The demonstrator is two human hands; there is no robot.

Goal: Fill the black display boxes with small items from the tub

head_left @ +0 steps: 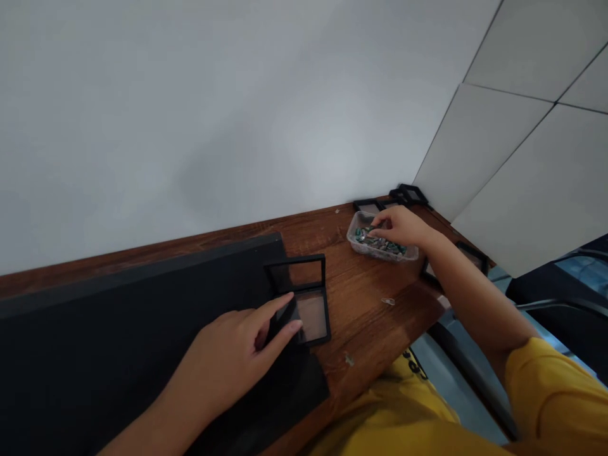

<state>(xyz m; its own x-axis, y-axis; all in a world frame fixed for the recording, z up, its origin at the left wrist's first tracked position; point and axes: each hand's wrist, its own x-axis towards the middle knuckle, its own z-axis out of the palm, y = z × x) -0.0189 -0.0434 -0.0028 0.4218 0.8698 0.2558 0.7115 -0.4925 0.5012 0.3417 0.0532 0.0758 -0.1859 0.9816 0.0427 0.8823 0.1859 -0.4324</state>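
Note:
A black hinged compact case (313,315) lies with its lid raised at the right end of a black mat, showing a pale square inside. My left hand (237,348) rests on the case's left side, thumb and index finger apart around a dark piece there. Farther right, my right hand (399,226) reaches into a clear plastic tub (356,246) of small shiny green and silver pieces. Its thumb and fingers are pinched together among them, and whatever is between the fingertips is too small to name.
Several black cases (368,206) lie behind the tub against the wall, and another dark case (470,256) is under my right forearm. A small clear scrap (388,301) lies on the wooden table (351,316). A panel wall stands at the right.

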